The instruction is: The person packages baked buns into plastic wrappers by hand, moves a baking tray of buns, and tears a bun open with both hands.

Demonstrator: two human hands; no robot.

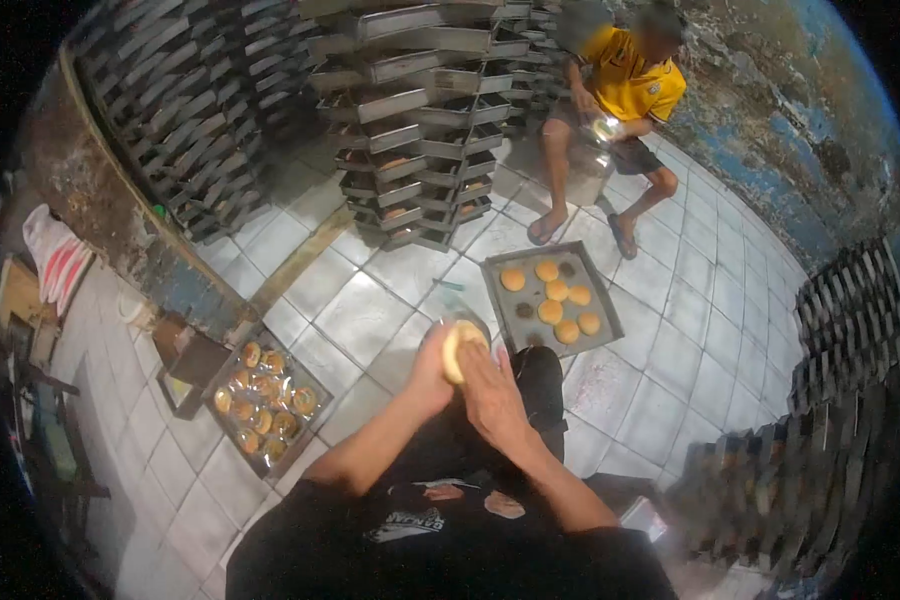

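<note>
In front of my lap, a pale round bun (454, 352) is held between both hands. My left hand (431, 370) is closed around its left side. My right hand (494, 400) presses over its right side, fingers together and bent onto it. Something clear, like a thin plastic bag (460, 308), shows just beyond the bun; its edges are hard to make out. Ahead and to the right, a dark metal tray (608, 322) on the floor carries several golden buns (555, 290) and some dark round spots. At left, another tray (300, 370) holds several wrapped buns (260, 385).
Tall stacks of metal trays (410, 110) stand ahead, with more stacked trays (820, 470) at right. A person in a yellow shirt (635, 80) sits ahead right, hands around a shiny item. A low wall (170, 240) runs along the left. White tiles (400, 270) cover the floor.
</note>
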